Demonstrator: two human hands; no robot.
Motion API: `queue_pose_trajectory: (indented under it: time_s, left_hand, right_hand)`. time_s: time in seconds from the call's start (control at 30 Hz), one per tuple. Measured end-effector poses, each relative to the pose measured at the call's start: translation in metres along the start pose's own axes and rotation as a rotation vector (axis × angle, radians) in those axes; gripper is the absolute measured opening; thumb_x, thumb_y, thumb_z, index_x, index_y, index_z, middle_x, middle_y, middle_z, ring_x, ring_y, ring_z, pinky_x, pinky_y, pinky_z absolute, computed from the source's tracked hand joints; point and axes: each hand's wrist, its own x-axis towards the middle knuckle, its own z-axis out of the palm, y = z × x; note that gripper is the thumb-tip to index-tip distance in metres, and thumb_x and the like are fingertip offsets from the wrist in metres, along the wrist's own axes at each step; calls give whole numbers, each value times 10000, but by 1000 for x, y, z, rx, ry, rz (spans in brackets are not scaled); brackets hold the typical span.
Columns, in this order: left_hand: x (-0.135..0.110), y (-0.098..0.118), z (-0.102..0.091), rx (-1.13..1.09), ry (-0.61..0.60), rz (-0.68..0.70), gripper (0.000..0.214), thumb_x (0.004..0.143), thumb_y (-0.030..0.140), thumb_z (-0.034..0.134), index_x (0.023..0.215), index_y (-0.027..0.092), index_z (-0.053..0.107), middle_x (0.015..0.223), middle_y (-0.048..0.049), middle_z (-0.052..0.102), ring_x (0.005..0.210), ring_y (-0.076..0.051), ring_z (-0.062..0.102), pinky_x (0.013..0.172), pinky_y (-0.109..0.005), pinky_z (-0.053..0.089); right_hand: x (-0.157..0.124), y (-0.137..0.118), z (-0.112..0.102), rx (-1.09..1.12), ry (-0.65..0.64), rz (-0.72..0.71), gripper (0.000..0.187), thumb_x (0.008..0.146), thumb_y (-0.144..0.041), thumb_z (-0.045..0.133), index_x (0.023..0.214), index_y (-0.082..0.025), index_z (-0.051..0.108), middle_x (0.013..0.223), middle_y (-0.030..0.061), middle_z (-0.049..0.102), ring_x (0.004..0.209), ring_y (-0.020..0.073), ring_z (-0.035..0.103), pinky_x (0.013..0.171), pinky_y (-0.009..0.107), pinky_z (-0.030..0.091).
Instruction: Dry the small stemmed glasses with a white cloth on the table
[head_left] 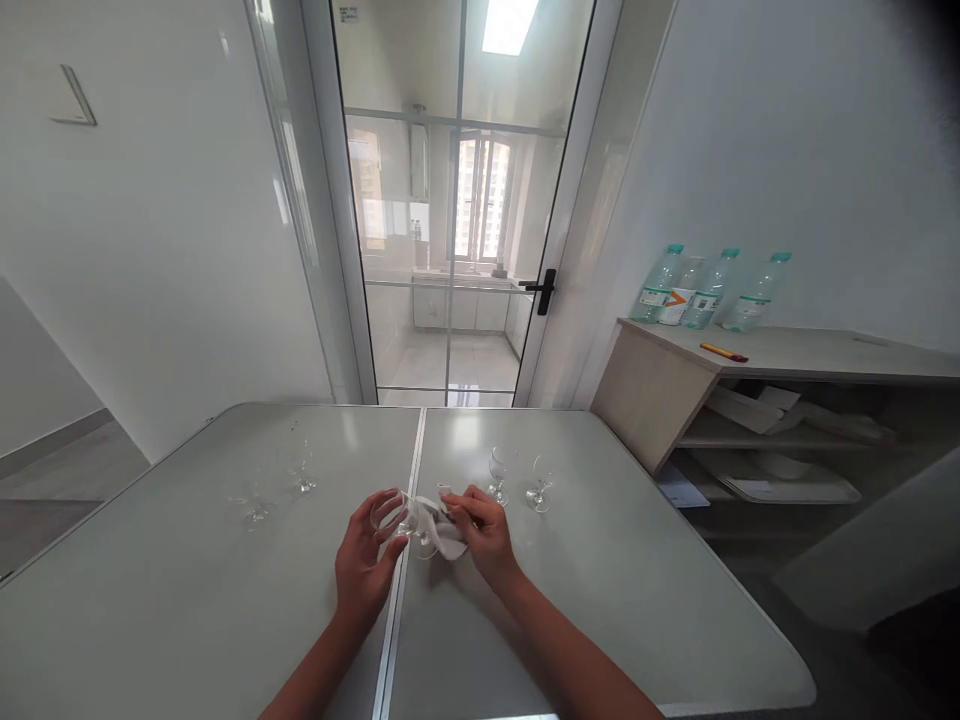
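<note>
My left hand curls round the bowl of a small clear stemmed glass held just above the grey table. My right hand pinches a white cloth that lies against that glass. Two more small glasses stand just beyond my right hand. Two others stand to the left of my left hand.
The table has a seam down its middle. A glass door with a black handle is behind it. To the right, a wooden shelf unit carries several water bottles and a pen.
</note>
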Motion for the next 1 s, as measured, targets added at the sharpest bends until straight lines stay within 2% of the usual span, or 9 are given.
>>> queue_pose_trajectory:
  time_s: [0.1,0.17,0.27,0.33,0.47,0.63,0.77,0.9,1.0]
  left_hand:
    - [1,0,3,-80,-21,-58,540,867,330,765,1353,261,542,1402,-137,582,1278,-326,620,1046,-540,561]
    - [0,1,4,-114,-39,-57,541,870,331,762,1358,250,543,1399,-144,583,1303,-327,598,1085,-550,526]
    - [-2,1,5,-161,-107,-44,566,856,347,776,1363,239,548,1396,-154,590,1319,-338,582,1116,-564,493]
    - [-4,1,6,-170,-158,-44,579,857,373,774,1372,236,546,1393,-164,597,1308,-345,591,1113,-564,495]
    - [-4,2,7,-137,-181,-33,602,854,407,771,1386,230,550,1383,-170,612,1304,-347,595,1124,-553,485]
    - [0,-1,3,-194,-211,-70,621,862,482,746,1399,234,557,1389,-169,605,1300,-348,598,1121,-572,483]
    - [1,-2,-1,-189,-229,-81,621,858,464,754,1398,229,557,1391,-170,600,1313,-351,586,1121,-586,476]
    - [4,1,0,-134,-112,-18,572,861,396,764,1374,248,558,1390,-141,596,1319,-313,581,1155,-564,445]
    - [6,1,1,-71,-4,45,562,823,313,808,1332,258,577,1364,-109,610,1294,-281,599,1174,-550,431]
  right_hand:
    - [-7,-2,13,167,-142,64,228,952,-388,612,1012,-234,769,894,31,558,752,162,535,677,301,452]
    - [-13,-3,23,177,-201,110,245,907,-308,647,1144,-250,675,957,25,570,751,158,534,677,289,462]
    - [-18,-6,34,-33,-188,69,456,842,-199,653,1283,-257,556,1117,61,594,883,188,562,821,332,485]
    - [-19,-7,36,-177,-222,11,387,837,-162,623,1216,-235,595,1163,81,608,983,212,564,929,367,452]
    - [-15,-9,31,-68,-323,116,75,864,-222,603,927,-203,638,879,21,632,811,177,543,800,303,438]
    - [-12,-5,33,426,-380,468,259,754,-428,725,787,-183,649,654,-26,523,588,122,407,571,254,352]
    - [-10,-2,35,491,-215,506,154,674,-308,719,679,-177,639,621,-11,528,565,124,411,551,262,345]
    - [-1,-7,14,378,42,281,154,707,-199,614,832,-192,703,967,57,672,855,189,571,727,284,435]
    - [4,-11,-4,235,45,242,190,713,-162,515,851,-204,639,766,3,604,666,144,515,629,259,404]
